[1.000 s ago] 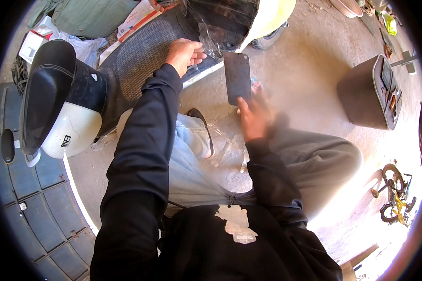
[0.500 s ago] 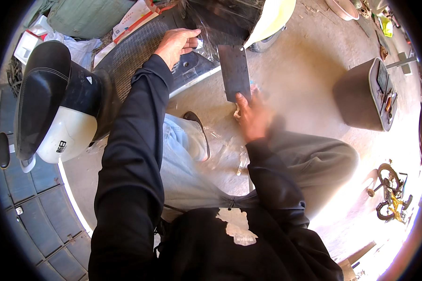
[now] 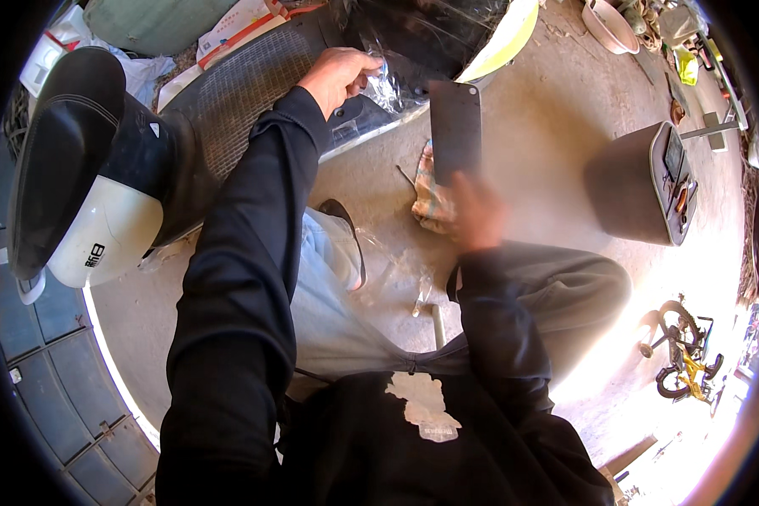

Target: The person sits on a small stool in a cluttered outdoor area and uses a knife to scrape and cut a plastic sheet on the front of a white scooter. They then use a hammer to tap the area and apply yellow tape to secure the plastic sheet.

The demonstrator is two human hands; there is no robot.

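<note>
My left hand [image 3: 341, 78] is closed, its thumb and fingers pinching clear plastic film [image 3: 386, 91] at the front end of a scooter's textured footboard [image 3: 240, 97]. My right hand [image 3: 479, 211], smeared by motion, is closed at the lower end of a cleaver. The cleaver's dark rectangular blade [image 3: 456, 126] points away from me, with a small hole in its far right corner; its handle is hidden in my hand. A patterned cloth [image 3: 431, 192] shows just left of the right hand; whether the hand holds it I cannot tell.
The scooter's black seat [image 3: 69, 139] and white side panel [image 3: 110, 228] stand at the left. A yellowish panel edge [image 3: 506, 42] juts out beyond the blade. To the right are a grey box [image 3: 637, 181] with tools on top and a small yellow bicycle [image 3: 687, 358]. A pink basin [image 3: 609, 25] lies far right.
My right hand has moved slightly right with the cleaver, and more of the patterned cloth shows. My left hand has shifted a little right, still at the film. The whole view has shifted slightly.
</note>
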